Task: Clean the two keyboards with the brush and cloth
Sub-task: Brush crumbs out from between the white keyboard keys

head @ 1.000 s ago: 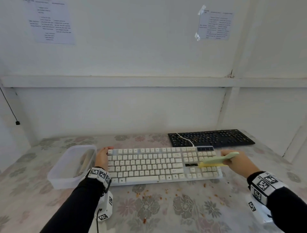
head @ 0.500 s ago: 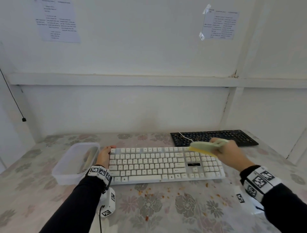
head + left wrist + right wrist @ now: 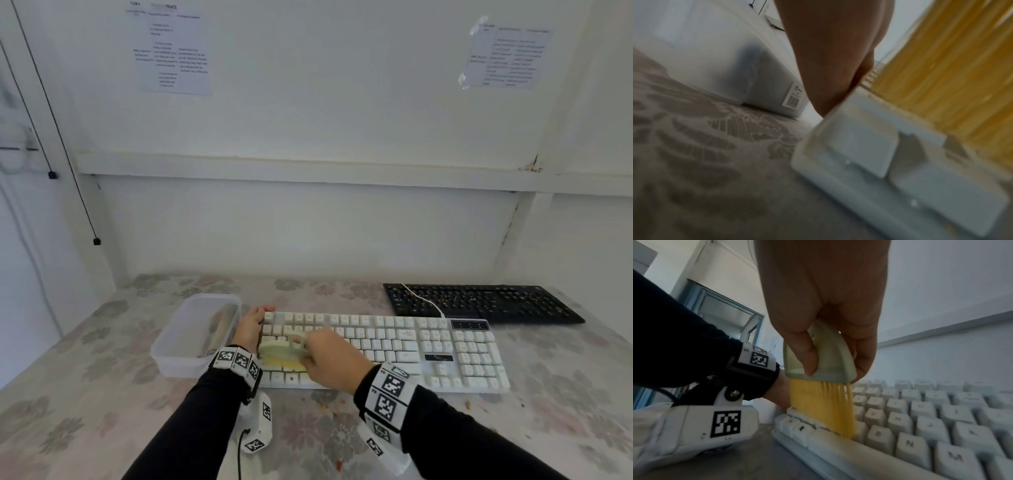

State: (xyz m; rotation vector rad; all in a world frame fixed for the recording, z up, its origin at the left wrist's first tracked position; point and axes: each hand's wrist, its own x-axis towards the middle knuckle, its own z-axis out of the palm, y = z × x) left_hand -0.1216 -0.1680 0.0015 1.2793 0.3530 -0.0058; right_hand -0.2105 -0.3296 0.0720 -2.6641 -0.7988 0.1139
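Note:
A white keyboard [image 3: 394, 346] lies across the table's middle. My right hand [image 3: 308, 349] grips a brush [image 3: 281, 353] with a pale green handle [image 3: 818, 356]. Its yellow bristles [image 3: 824, 407] stand on the bottom-left keys [image 3: 920, 426]. My left hand [image 3: 253, 325] rests along the white keyboard's left end [image 3: 879, 154], fingers stretched toward the far corner; the left wrist view shows only the hand's heel [image 3: 834, 56] and the bristles [image 3: 951, 81]. A black keyboard [image 3: 479, 303], speckled with crumbs, lies at the back right. No cloth can be made out.
A clear plastic box [image 3: 198, 332] with something pale inside stands just left of my left hand. The white keyboard's cable [image 3: 424, 301] runs over the black keyboard. Crumbs [image 3: 329, 404] lie on the flowered tablecloth in front. A wall closes the back.
My right hand has carried the brush from the white keyboard's right end, up over its top, to the left keys. The left hand stays at the left end.

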